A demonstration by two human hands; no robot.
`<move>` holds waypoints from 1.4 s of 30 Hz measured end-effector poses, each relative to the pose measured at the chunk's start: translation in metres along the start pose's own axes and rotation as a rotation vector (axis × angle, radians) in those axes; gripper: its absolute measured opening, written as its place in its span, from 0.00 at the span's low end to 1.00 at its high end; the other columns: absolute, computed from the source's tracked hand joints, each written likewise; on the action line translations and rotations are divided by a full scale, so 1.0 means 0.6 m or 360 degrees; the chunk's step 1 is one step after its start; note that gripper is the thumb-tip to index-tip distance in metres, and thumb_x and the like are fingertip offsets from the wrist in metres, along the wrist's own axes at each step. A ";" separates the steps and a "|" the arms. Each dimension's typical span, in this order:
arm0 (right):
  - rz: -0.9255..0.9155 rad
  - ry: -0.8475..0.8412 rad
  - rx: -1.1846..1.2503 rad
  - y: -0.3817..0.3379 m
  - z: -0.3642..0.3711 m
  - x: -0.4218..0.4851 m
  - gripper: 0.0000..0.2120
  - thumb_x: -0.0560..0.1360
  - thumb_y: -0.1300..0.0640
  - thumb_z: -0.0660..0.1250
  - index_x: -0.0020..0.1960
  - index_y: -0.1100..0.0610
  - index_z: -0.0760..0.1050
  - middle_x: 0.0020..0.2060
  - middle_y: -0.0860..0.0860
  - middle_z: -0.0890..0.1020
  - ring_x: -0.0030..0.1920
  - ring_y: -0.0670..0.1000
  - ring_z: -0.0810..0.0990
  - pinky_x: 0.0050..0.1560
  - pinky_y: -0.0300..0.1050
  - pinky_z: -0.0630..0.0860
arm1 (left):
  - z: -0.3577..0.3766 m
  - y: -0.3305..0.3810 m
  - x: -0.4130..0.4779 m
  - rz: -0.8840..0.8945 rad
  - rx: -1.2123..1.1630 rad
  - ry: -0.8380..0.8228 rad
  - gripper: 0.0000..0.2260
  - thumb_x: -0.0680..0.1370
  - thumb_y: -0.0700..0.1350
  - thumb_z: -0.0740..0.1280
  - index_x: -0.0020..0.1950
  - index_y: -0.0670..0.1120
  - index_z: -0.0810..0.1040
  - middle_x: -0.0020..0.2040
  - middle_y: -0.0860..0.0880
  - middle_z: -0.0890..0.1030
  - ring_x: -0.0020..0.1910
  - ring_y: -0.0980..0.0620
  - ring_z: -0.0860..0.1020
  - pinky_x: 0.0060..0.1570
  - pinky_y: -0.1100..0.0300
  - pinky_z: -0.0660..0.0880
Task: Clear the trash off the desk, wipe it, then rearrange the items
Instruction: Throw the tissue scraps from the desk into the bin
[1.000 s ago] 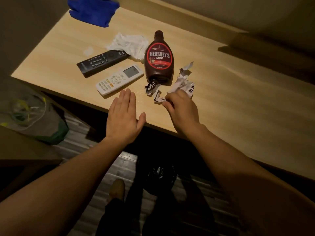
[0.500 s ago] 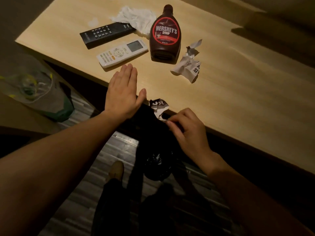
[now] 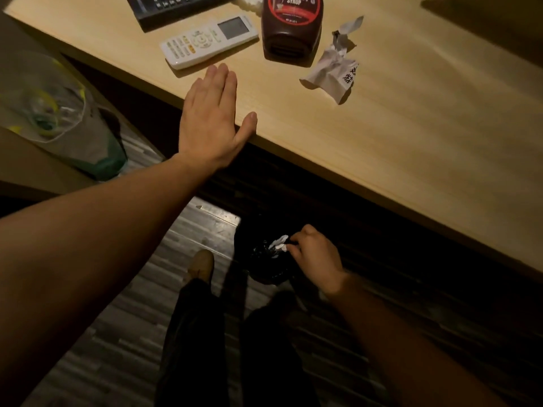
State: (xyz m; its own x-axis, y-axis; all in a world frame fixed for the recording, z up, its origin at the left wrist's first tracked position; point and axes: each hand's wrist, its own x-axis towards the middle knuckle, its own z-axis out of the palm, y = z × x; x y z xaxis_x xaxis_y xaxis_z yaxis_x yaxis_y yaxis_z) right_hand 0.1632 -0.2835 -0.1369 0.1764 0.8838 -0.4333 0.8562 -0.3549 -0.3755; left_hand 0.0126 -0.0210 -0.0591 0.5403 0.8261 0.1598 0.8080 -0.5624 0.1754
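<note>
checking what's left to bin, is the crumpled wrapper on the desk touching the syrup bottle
Apart. The head view shows a strip of bare desk between the crumpled wrapper and the base of the syrup bottle.

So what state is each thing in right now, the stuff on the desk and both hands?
Left hand: open, flat on the light wooden desk edge.
Right hand: pinching a small white paper scrap over the black-lined bin.
Crumpled white printed wrapper: lying on the desk.
Brown chocolate syrup bottle: lying flat, label up.
White remote control: face up.
Black remote control: face up, partly out of frame.
</note>
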 end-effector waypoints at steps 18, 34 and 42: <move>0.0008 0.1188 0.0537 -0.086 -0.357 0.110 0.23 0.78 0.45 0.72 0.68 0.55 0.76 0.60 0.48 0.75 0.55 0.45 0.76 0.49 0.28 0.73 | 0.001 0.000 0.005 -0.0007 0.0022 0.0036 0.35 0.82 0.62 0.54 0.82 0.39 0.61 0.82 0.37 0.62 0.82 0.39 0.59 0.80 0.43 0.53; 0.0101 0.1000 0.0515 -0.062 -0.369 0.258 0.10 0.76 0.49 0.73 0.53 0.54 0.81 0.51 0.49 0.82 0.51 0.51 0.78 0.46 0.45 0.73 | 0.012 -0.006 0.005 0.0001 0.0016 0.0061 0.36 0.82 0.63 0.52 0.81 0.38 0.64 0.81 0.38 0.65 0.81 0.39 0.61 0.78 0.42 0.56; 0.0103 0.0893 0.0939 -0.099 -0.327 0.148 0.03 0.77 0.53 0.74 0.48 0.50 0.81 0.46 0.41 0.82 0.48 0.44 0.79 0.50 0.45 0.79 | 0.011 -0.004 0.004 -0.0007 0.0007 0.0072 0.36 0.82 0.62 0.52 0.81 0.38 0.64 0.81 0.37 0.65 0.81 0.39 0.61 0.79 0.42 0.56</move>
State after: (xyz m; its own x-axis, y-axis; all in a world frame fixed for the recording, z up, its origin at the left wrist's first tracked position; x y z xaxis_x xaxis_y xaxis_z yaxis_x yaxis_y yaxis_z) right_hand 0.2234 -0.1240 0.0078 0.5676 0.8216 -0.0525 0.4672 -0.3739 -0.8012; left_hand 0.0135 -0.0177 -0.0657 0.5254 0.8263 0.2028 0.8116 -0.5583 0.1723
